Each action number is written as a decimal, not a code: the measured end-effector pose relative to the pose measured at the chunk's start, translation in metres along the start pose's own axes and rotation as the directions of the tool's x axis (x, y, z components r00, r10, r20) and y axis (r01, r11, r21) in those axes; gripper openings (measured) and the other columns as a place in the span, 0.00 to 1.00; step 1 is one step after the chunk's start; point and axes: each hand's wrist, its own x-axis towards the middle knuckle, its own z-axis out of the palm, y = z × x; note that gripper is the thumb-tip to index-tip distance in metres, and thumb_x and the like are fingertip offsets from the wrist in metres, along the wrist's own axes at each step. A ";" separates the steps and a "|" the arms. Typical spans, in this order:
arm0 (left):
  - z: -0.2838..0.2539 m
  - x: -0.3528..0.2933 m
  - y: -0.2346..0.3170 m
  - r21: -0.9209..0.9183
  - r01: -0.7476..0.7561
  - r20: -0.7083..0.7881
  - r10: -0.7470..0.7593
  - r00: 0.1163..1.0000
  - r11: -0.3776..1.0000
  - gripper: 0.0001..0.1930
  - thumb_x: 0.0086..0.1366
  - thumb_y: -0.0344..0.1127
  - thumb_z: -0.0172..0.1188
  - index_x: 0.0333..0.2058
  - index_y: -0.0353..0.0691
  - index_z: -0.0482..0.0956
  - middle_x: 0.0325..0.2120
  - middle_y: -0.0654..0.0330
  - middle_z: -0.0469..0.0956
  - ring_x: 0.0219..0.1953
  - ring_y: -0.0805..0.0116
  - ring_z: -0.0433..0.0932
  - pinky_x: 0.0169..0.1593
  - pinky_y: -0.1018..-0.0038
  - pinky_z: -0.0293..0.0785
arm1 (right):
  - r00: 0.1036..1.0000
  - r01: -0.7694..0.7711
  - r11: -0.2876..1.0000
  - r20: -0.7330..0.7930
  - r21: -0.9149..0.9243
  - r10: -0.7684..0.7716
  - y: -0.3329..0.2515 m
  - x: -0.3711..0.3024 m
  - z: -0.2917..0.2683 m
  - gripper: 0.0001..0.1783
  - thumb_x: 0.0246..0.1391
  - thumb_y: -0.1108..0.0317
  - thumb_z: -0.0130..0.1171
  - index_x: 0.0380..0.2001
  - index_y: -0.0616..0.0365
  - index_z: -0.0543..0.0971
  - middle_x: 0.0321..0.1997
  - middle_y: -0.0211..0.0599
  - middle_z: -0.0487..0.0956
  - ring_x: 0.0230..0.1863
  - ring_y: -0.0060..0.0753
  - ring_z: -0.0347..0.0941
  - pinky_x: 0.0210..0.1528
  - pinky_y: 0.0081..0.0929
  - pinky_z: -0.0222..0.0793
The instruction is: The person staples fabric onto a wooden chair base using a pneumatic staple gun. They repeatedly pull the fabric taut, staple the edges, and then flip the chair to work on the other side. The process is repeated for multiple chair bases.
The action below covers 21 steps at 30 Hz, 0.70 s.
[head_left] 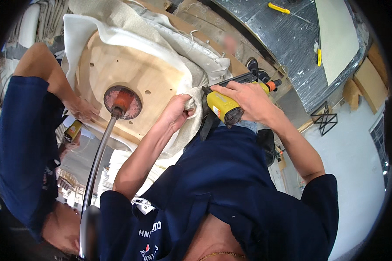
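A wide plywood panel (157, 71) is wrapped at its edges in white padding (183, 65) and beige fabric (198, 115). My left hand (176, 113) is closed on a bunched fold of that fabric at the panel's near right edge. In my right hand (252, 102) is a yellow and black staple gun (224, 106), held just right of the fabric. Its black nose points toward the fabric edge; whether they touch I cannot tell.
A round pad (133, 102) on a bent metal pole (96, 167) rests on the panel. At left, a co-worker's hand (82, 108) touches the panel beside another staple gun (73, 130). A dark table (287, 56) at upper right holds a yellow screwdriver (279, 8) and a pale sheet (337, 39).
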 end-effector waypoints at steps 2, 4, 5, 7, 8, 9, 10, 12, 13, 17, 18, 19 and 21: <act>0.000 0.002 0.002 0.030 -0.016 0.027 0.015 1.000 0.999 0.06 0.69 0.31 0.49 0.34 0.41 0.75 0.27 0.64 0.74 0.25 0.75 0.69 0.26 0.76 0.65 | 1.000 0.005 1.000 -0.008 -0.014 -0.005 -0.002 0.003 0.004 0.45 0.41 0.61 0.70 0.66 0.40 0.68 0.42 0.36 0.78 0.39 0.47 0.80 0.38 0.42 0.74; 0.003 -0.001 0.005 0.029 -0.015 0.016 0.014 1.000 0.999 0.07 0.69 0.31 0.49 0.32 0.41 0.75 0.25 0.64 0.73 0.23 0.75 0.68 0.25 0.76 0.64 | 1.000 0.004 1.000 -0.001 -0.021 -0.004 -0.003 0.005 0.004 0.45 0.41 0.60 0.70 0.66 0.40 0.68 0.41 0.36 0.77 0.38 0.46 0.80 0.36 0.41 0.74; 0.008 -0.004 0.006 0.013 -0.002 -0.005 0.002 1.000 1.000 0.08 0.69 0.31 0.49 0.30 0.41 0.75 0.24 0.64 0.73 0.22 0.75 0.67 0.25 0.76 0.64 | 1.000 -0.002 1.000 0.010 -0.020 0.002 -0.005 0.005 0.003 0.45 0.41 0.60 0.70 0.67 0.40 0.68 0.40 0.36 0.77 0.38 0.46 0.79 0.36 0.41 0.74; 0.008 -0.003 0.009 -0.013 0.015 -0.003 -0.015 1.000 1.000 0.09 0.68 0.31 0.49 0.28 0.41 0.75 0.22 0.64 0.72 0.21 0.76 0.67 0.24 0.76 0.63 | 1.000 -0.018 1.000 0.019 -0.009 0.018 -0.008 0.009 -0.003 0.45 0.40 0.60 0.70 0.67 0.40 0.67 0.39 0.35 0.76 0.37 0.45 0.79 0.36 0.39 0.74; 0.002 0.001 0.005 -0.025 0.021 0.016 -0.020 1.000 0.999 0.09 0.68 0.32 0.49 0.28 0.41 0.75 0.22 0.65 0.72 0.21 0.76 0.67 0.24 0.76 0.63 | 0.999 -0.026 1.000 0.019 0.004 0.026 -0.009 0.011 -0.005 0.45 0.40 0.61 0.70 0.67 0.40 0.67 0.38 0.35 0.76 0.37 0.45 0.79 0.36 0.39 0.74; 0.001 0.002 0.003 -0.035 0.030 0.037 -0.029 0.999 0.999 0.09 0.68 0.32 0.50 0.28 0.42 0.76 0.22 0.65 0.72 0.21 0.76 0.67 0.24 0.76 0.63 | 0.999 -0.037 0.999 0.018 0.019 0.037 -0.010 0.011 -0.004 0.45 0.40 0.62 0.70 0.67 0.40 0.67 0.38 0.35 0.76 0.37 0.45 0.79 0.36 0.38 0.74; 0.000 0.003 0.003 -0.025 0.036 0.030 -0.035 0.999 0.999 0.09 0.68 0.32 0.50 0.27 0.42 0.75 0.21 0.66 0.72 0.20 0.77 0.66 0.24 0.76 0.62 | 1.000 -0.028 0.999 0.014 0.015 0.028 -0.009 0.012 -0.004 0.46 0.39 0.64 0.70 0.67 0.39 0.67 0.38 0.35 0.76 0.37 0.45 0.79 0.36 0.38 0.74; 0.002 0.001 0.007 -0.020 0.029 0.040 -0.028 0.999 0.999 0.08 0.68 0.32 0.49 0.29 0.41 0.75 0.22 0.64 0.72 0.21 0.75 0.67 0.24 0.76 0.63 | 1.000 -0.009 1.000 0.008 0.008 0.009 -0.006 0.015 -0.003 0.48 0.38 0.68 0.70 0.67 0.39 0.67 0.38 0.35 0.76 0.38 0.46 0.79 0.37 0.39 0.74; 0.002 0.000 0.007 -0.019 0.026 0.044 -0.025 0.999 0.999 0.08 0.68 0.31 0.49 0.30 0.41 0.74 0.22 0.64 0.72 0.21 0.74 0.68 0.24 0.76 0.63 | 0.999 -0.010 1.000 0.032 -0.004 0.010 -0.005 0.015 -0.004 0.49 0.36 0.70 0.71 0.67 0.38 0.67 0.39 0.35 0.76 0.39 0.46 0.79 0.38 0.39 0.74; -0.007 0.008 0.003 0.008 0.042 0.075 -0.042 0.996 0.999 0.08 0.68 0.31 0.48 0.29 0.41 0.73 0.23 0.64 0.72 0.22 0.74 0.67 0.24 0.76 0.63 | 0.990 -0.029 0.999 0.135 -0.032 0.033 -0.002 0.018 -0.013 0.58 0.26 0.76 0.74 0.68 0.37 0.66 0.41 0.36 0.76 0.42 0.47 0.79 0.42 0.41 0.74; -0.007 0.007 0.003 0.009 0.037 0.082 -0.038 0.996 0.999 0.08 0.68 0.31 0.48 0.29 0.41 0.73 0.23 0.64 0.71 0.22 0.74 0.67 0.24 0.76 0.63 | 0.989 -0.026 0.999 0.142 -0.032 0.030 -0.003 0.018 -0.014 0.58 0.25 0.76 0.74 0.68 0.37 0.66 0.41 0.36 0.76 0.43 0.47 0.79 0.42 0.40 0.74; -0.007 0.007 0.003 0.011 0.032 0.089 -0.033 0.996 0.999 0.08 0.68 0.31 0.48 0.29 0.41 0.73 0.23 0.64 0.71 0.22 0.74 0.67 0.24 0.76 0.63 | 0.988 -0.023 0.999 0.149 -0.032 0.027 -0.003 0.019 -0.014 0.58 0.25 0.77 0.74 0.68 0.37 0.66 0.41 0.36 0.77 0.43 0.47 0.79 0.42 0.40 0.74; -0.008 0.008 0.006 0.025 0.024 0.098 -0.026 0.995 0.999 0.09 0.68 0.31 0.48 0.28 0.42 0.72 0.22 0.64 0.70 0.21 0.74 0.67 0.24 0.76 0.63 | 0.987 -0.019 0.999 0.156 -0.030 0.024 -0.005 0.020 -0.014 0.58 0.26 0.76 0.74 0.68 0.38 0.66 0.42 0.36 0.77 0.43 0.47 0.79 0.42 0.40 0.74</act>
